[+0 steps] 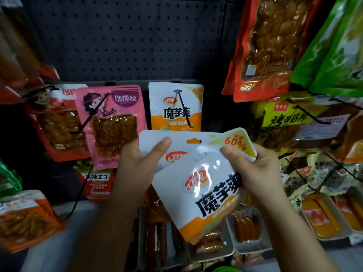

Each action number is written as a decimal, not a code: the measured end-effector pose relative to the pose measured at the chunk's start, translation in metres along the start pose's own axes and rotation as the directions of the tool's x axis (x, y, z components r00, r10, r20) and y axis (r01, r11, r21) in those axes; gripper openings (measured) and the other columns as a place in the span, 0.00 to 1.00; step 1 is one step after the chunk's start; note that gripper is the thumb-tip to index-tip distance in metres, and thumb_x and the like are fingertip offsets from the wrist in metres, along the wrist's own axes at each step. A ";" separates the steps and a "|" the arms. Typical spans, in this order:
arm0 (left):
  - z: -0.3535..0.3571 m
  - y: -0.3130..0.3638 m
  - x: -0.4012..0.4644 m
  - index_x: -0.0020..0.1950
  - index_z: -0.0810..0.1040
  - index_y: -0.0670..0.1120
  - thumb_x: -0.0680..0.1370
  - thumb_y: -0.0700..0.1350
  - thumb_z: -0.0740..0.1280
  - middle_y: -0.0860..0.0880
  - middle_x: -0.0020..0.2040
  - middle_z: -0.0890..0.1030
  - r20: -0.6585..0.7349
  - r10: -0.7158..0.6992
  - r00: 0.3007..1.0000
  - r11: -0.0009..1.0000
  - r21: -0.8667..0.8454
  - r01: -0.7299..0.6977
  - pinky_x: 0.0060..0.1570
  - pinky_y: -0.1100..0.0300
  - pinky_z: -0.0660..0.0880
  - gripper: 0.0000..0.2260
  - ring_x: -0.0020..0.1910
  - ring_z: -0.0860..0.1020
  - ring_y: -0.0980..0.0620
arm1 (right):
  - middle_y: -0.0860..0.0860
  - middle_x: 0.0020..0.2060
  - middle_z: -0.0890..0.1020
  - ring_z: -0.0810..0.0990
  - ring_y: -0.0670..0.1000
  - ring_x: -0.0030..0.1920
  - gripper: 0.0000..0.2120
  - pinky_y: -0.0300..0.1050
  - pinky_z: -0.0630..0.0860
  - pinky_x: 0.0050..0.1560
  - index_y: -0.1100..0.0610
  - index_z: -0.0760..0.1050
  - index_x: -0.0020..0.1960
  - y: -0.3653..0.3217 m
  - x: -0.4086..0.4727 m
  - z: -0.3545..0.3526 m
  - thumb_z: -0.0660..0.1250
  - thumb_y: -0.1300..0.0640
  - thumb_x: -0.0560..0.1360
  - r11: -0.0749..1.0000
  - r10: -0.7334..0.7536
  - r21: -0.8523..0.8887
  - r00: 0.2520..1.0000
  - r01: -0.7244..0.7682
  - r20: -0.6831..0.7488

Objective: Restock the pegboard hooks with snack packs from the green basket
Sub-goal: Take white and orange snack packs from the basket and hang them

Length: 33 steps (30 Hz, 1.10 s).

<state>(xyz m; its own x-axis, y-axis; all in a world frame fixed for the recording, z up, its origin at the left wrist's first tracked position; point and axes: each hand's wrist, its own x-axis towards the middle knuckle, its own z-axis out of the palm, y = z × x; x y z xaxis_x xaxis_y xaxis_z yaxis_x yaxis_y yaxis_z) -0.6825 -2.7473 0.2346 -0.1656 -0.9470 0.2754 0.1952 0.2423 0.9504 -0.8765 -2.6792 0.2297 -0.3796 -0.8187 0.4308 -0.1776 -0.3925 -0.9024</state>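
Front snack pack (204, 195) pinched by right hand (253, 169); left hand (139, 163) grips rear pack (157, 140). Target hook (183, 108) at 12 o'clock holds 1 matching pack (174, 107); 2 unhung. Basket unseen.

Both forearms reach up and forward, the hands level and near each other. The left hand (137, 161) pinches, thumb laid forward on top, fingers hidden beneath. The right hand (255, 165) pinches likewise, thumb pointing inward, knuckles bent.
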 end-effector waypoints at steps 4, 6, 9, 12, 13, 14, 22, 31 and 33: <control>0.006 0.003 0.014 0.46 0.84 0.53 0.74 0.47 0.70 0.50 0.45 0.86 -0.023 0.045 0.999 0.999 -0.010 -0.045 0.41 0.56 0.81 0.04 0.45 0.84 0.49 | 0.42 0.31 0.84 0.82 0.39 0.32 0.07 0.32 0.75 0.29 0.44 0.82 0.35 -0.005 0.014 0.003 0.70 0.53 0.71 0.998 -0.046 -0.034 0.997 0.044 -0.054; 0.009 0.001 0.020 0.45 0.84 0.53 0.75 0.45 0.69 0.51 0.45 0.86 -0.025 0.040 0.999 0.999 -0.007 -0.040 0.42 0.56 0.81 0.05 0.45 0.84 0.50 | 0.44 0.32 0.85 0.83 0.41 0.33 0.07 0.34 0.76 0.30 0.46 0.82 0.35 -0.003 0.020 0.001 0.71 0.52 0.72 0.998 -0.029 -0.057 0.997 0.025 -0.071; 0.011 -0.003 0.025 0.46 0.84 0.51 0.75 0.44 0.68 0.50 0.45 0.86 -0.034 0.029 0.999 0.999 -0.014 -0.029 0.43 0.55 0.81 0.05 0.45 0.84 0.49 | 0.46 0.33 0.85 0.84 0.44 0.33 0.08 0.35 0.76 0.30 0.50 0.82 0.35 0.001 0.025 0.001 0.71 0.52 0.72 0.998 -0.005 -0.065 0.997 -0.001 -0.082; 0.007 -0.006 0.029 0.48 0.83 0.50 0.75 0.44 0.68 0.51 0.45 0.86 -0.047 0.018 0.999 0.999 -0.031 -0.019 0.40 0.58 0.81 0.04 0.44 0.84 0.50 | 0.46 0.33 0.85 0.84 0.44 0.34 0.08 0.34 0.75 0.30 0.51 0.81 0.35 0.004 0.029 0.005 0.71 0.53 0.73 0.997 -0.001 -0.076 0.997 -0.005 -0.082; 0.006 -0.007 0.031 0.47 0.83 0.51 0.75 0.44 0.68 0.51 0.45 0.86 -0.051 0.017 0.999 0.999 -0.036 -0.019 0.39 0.59 0.80 0.04 0.44 0.84 0.51 | 0.46 0.33 0.85 0.84 0.44 0.34 0.08 0.35 0.76 0.31 0.51 0.81 0.35 0.005 0.030 0.006 0.71 0.53 0.73 0.997 0.000 -0.076 0.997 -0.007 -0.082; 0.005 -0.007 0.033 0.47 0.82 0.51 0.75 0.44 0.68 0.52 0.45 0.86 -0.050 0.023 0.998 0.999 -0.035 -0.024 0.39 0.60 0.80 0.04 0.44 0.84 0.51 | 0.46 0.34 0.85 0.84 0.44 0.35 0.08 0.35 0.76 0.31 0.51 0.81 0.36 0.007 0.032 0.007 0.70 0.53 0.73 0.997 0.002 -0.076 0.997 -0.008 -0.083; -0.001 -0.023 0.046 0.47 0.82 0.53 0.72 0.49 0.69 0.55 0.45 0.85 -0.015 0.019 1.000 1.000 0.024 -0.019 0.39 0.62 0.79 0.05 0.45 0.84 0.53 | 0.43 0.34 0.85 0.83 0.41 0.34 0.06 0.33 0.75 0.30 0.50 0.81 0.38 0.028 0.037 0.011 0.70 0.53 0.74 0.994 0.044 -0.097 0.994 -0.054 -0.103; -0.022 -0.041 0.087 0.43 0.79 0.56 0.73 0.44 0.72 0.61 0.40 0.84 -0.023 0.171 0.985 0.937 0.312 -0.155 0.36 0.71 0.76 0.06 0.39 0.81 0.63 | 0.39 0.36 0.85 0.84 0.40 0.39 0.04 0.33 0.77 0.33 0.47 0.81 0.41 0.059 0.061 0.018 0.70 0.54 0.74 0.983 0.096 -0.138 0.983 -0.118 -0.157; -0.022 -0.043 0.102 0.45 0.79 0.55 0.74 0.45 0.71 0.60 0.37 0.83 -0.042 0.210 0.977 0.902 0.394 -0.177 0.33 0.73 0.73 0.04 0.35 0.79 0.65 | 0.39 0.36 0.85 0.84 0.41 0.39 0.05 0.37 0.80 0.35 0.47 0.80 0.39 0.064 0.074 0.023 0.70 0.53 0.74 0.976 0.088 -0.182 0.979 -0.122 -0.184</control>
<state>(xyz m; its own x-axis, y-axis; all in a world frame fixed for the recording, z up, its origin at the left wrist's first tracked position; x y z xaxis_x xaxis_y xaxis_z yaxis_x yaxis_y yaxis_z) -0.6868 -2.8590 0.2191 -0.0803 -0.8830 0.4625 -0.1752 0.4693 0.8655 -0.8952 -2.7741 0.2039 -0.5543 -0.7590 0.3414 -0.2922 -0.2066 -0.9338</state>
